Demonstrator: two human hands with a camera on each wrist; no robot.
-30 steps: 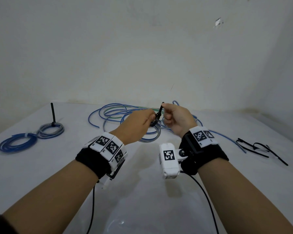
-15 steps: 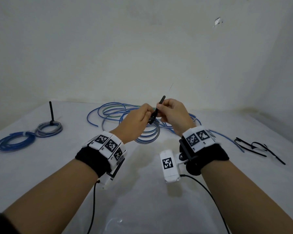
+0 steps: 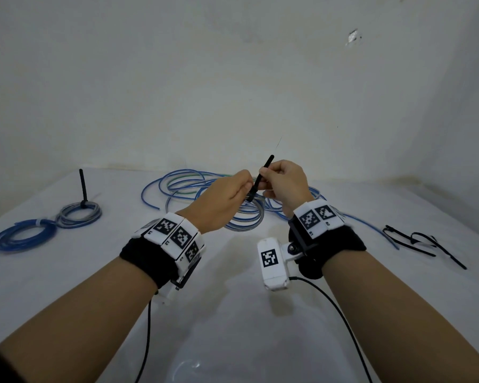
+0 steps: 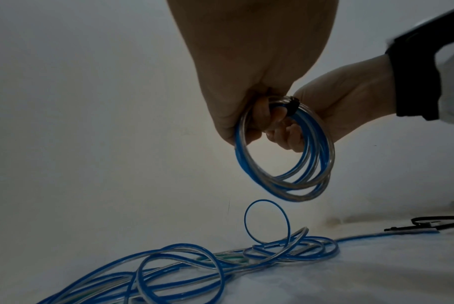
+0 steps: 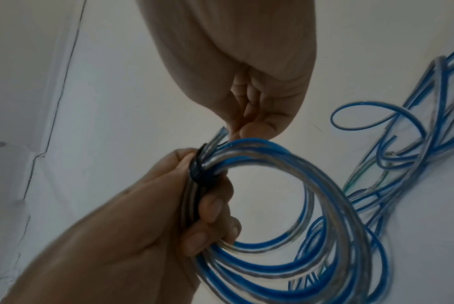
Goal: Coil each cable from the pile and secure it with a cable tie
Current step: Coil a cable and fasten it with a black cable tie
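White worktop [image 3: 233, 327] carrying loose blue cables [image 3: 183, 186]; left hand [image 3: 221, 200] is gripping a coiled cable [image 4: 285, 164] above it, right hand [image 3: 284, 183] is pinching the black cable tie [image 3: 260, 176] cinched around the coil.

A white counter [image 3: 233, 327] meets a plain off-white wall [image 3: 205, 78]. A chipped spot [image 3: 353, 40] marks the wall high up. The light is dim and even.

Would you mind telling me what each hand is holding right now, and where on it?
The left hand grips the coiled cable at its top, beside the cable tie. The right hand pinches the tie's free tail.
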